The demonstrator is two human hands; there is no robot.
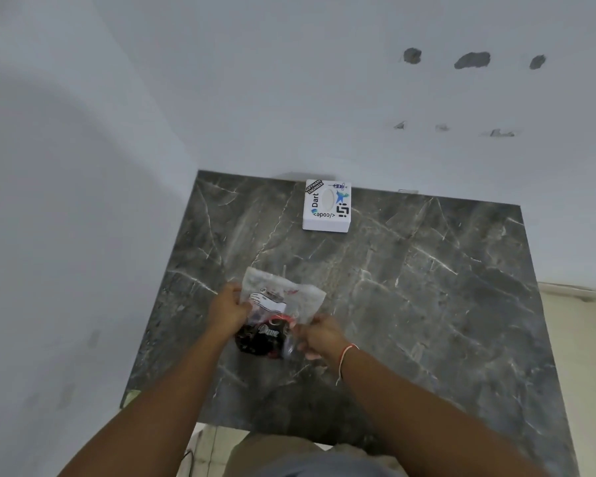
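Note:
A clear plastic bag (283, 297) with black, red and white printed items inside lies on the dark marble tabletop (410, 287). My left hand (228, 309) grips the bag's left edge, fingers curled on the plastic. My right hand (319, 335) pinches the bag's lower right edge; a red thread band sits on that wrist. Which items are in the bag is hard to tell through the plastic.
A white box (327, 206) covered in stickers stands at the table's far edge against the white wall (289, 98). A second wall runs along the table's left side. Pale tiled floor (578, 339) shows to the right and below the front edge.

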